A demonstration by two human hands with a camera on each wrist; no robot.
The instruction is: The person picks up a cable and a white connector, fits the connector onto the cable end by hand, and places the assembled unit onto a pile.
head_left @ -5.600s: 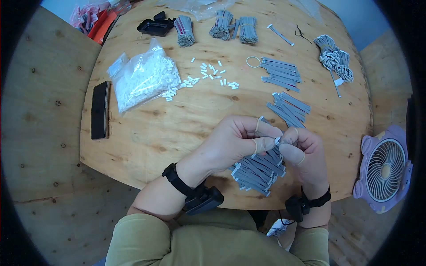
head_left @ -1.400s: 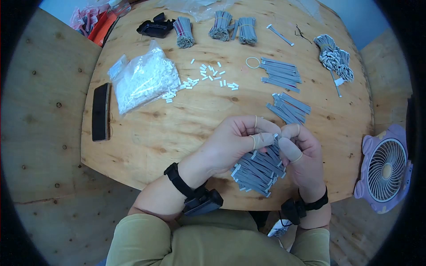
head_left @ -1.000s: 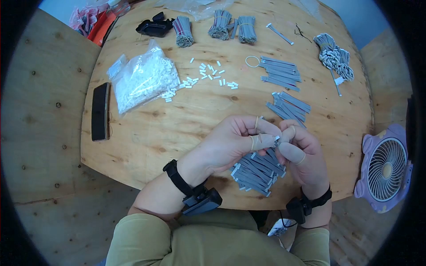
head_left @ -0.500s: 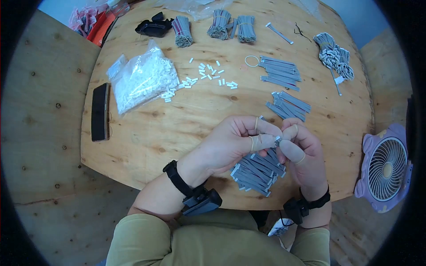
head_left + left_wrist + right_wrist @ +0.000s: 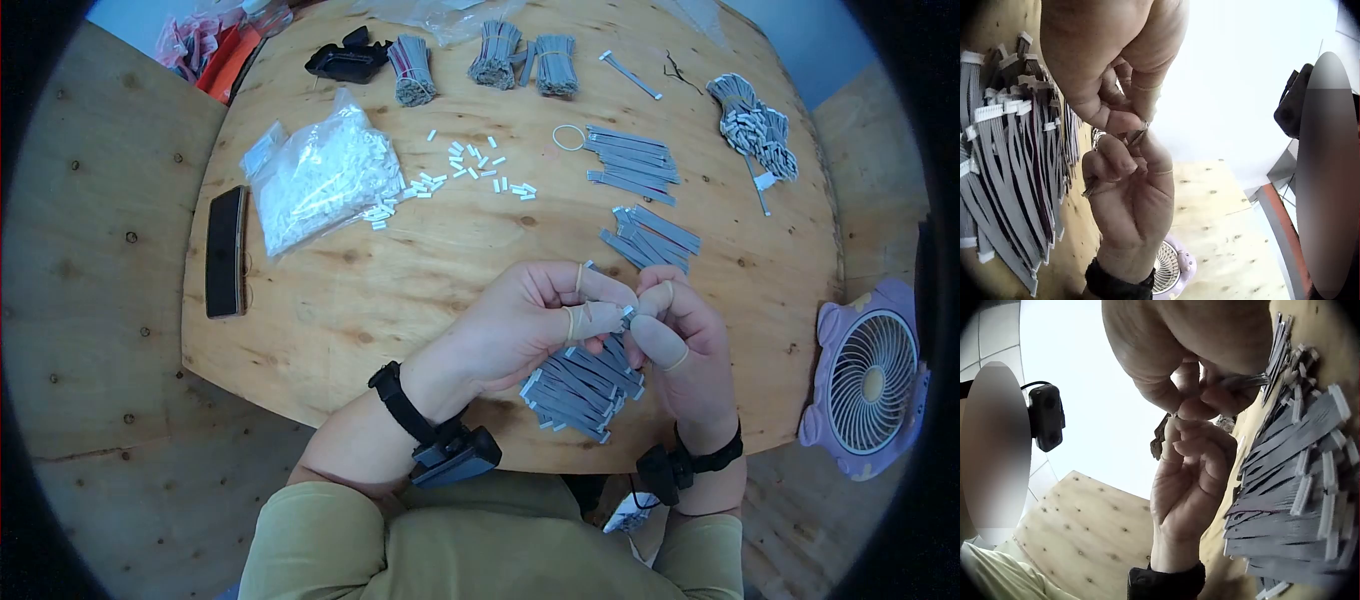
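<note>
In the head view my left hand [image 5: 530,318] and right hand [image 5: 690,350] meet fingertip to fingertip over the front of the table. Both pinch a short grey ribbon cable, its small white connector [image 5: 628,313] showing between thumbs and forefingers. The right wrist view shows the cable's grey band [image 5: 1247,381] running through my right palm. Pale finger cots [image 5: 662,342] cover the thumbs and forefingers. Directly below the hands lies a pile of grey ribbon cables [image 5: 580,390] with white connectors. The fingertips hide most of the held end.
Beyond the hands lie two small groups of ribbon cables [image 5: 655,240]. A plastic bag of white connectors [image 5: 325,180] sits left, loose connectors [image 5: 480,165] beside it. Banded cable bundles [image 5: 497,55] stand at the back. A phone [image 5: 226,252] is far left, a purple fan [image 5: 868,380] right.
Both hands stay together at the same spot. Since 1.4 seconds ago my right fingers have shifted slightly, and the white connector sits a little lower and turned between the fingertips.
</note>
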